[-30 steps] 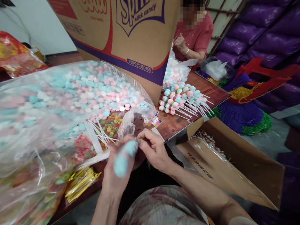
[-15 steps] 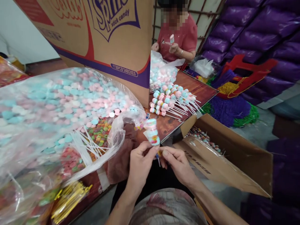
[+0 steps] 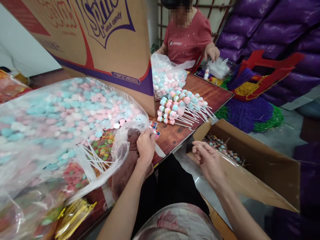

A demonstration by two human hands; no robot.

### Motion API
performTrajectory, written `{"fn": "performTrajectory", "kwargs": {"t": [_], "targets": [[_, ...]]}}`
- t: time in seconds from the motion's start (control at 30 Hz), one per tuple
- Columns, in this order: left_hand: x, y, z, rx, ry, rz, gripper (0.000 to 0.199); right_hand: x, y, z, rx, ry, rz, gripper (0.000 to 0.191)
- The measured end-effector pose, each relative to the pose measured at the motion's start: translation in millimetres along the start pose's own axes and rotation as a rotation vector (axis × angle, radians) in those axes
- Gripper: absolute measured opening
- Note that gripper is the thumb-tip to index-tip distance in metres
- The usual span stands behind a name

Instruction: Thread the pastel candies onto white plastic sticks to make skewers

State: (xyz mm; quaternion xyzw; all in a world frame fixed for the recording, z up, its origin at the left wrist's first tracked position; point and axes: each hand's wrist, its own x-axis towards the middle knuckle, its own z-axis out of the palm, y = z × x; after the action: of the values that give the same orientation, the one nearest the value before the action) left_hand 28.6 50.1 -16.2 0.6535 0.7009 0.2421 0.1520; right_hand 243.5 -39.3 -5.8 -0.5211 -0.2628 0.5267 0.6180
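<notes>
Both hands part company since the earlier frame: then they meet around a wrapped candy stick, and now that stick is gone from between them. At the surface's [image 3: 172,140] near edge, the left hand [image 3: 145,146] rests beside the brown cloth [image 3: 132,146], fingertips drawn together at the small printed labels [image 3: 157,133]; whether they pinch one, I cannot tell. The right hand [image 3: 207,158] hangs beyond that edge, over the near corner of the open box [image 3: 270,163], fingers loosely bent and nothing visible in them.

Candy sticks [image 3: 222,146] lie heaped inside the box, which stands below the edge on the right-hand side, probably so a finished piece can be dropped in easily. Unwrapped skewers [image 3: 182,108] lie in a row towards the surface's right corner, bare stems pointing at the edge (handy for grabbing, I suppose, without touching the sweets). Further left, the clear bag [image 3: 62,106] of marshmallows spreads along the surface, with gummy rings [image 3: 103,145] and white sticks [image 3: 96,158] gathered by its mouth, likely to keep ingredients together. Gold ties [image 3: 75,218] lie by the near edge, left of the cloth.
</notes>
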Motion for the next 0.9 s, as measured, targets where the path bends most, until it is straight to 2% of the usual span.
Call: {"fn": "performTrajectory", "kwargs": {"t": [0.1,0.2,0.33,0.4,0.53,0.63,0.7,0.8,0.9], "targets": [[-2.8,-0.6,1.3,0.002,0.046,0.008,0.004,-12.0,13.2,32.9,-0.204,-0.16,-0.045,0.021],[-1.5,-2.2,-0.8,-0.033,0.062,0.028,0.017,-16.8,18.9,58.6,-0.326,-0.294,-0.134,0.016],[4.2,-5.6,-2.1,-0.075,0.031,0.002,0.008,-16.2,25.5,72.6,-0.421,-0.409,-0.25,0.014],[4.9,-6.7,-1.2,-0.064,0.033,-0.01,0.01,-14.5,31.1,75.0,-0.504,-0.44,-0.282,0.014],[0.8,-9.9,0.3,-0.088,0.079,0.004,0.011,-7.3,37.6,88.1,-0.864,-0.342,-0.418,0.013],[-2.5,-14.8,-1.4,-0.192,0.127,0.006,0.014,3.1,36.3,111.4,-1.291,-0.256,-0.532,0.013],[-3.4,-18.5,-3.8,-0.227,0.155,-0.006,0.019,12.6,35.7,129.1,-1.483,-0.211,-0.552,0.016],[-3.5,-24.2,-7.7,-0.258,0.178,-0.033,0.027,26.8,37.5,147.8,-1.55,-0.179,-0.483,0.02],[-2.8,-29.2,-10.2,-0.41,0.189,-0.109,0.03,36.0,39.0,149.9,-1.489,-0.236,-0.418,0.02]]}}
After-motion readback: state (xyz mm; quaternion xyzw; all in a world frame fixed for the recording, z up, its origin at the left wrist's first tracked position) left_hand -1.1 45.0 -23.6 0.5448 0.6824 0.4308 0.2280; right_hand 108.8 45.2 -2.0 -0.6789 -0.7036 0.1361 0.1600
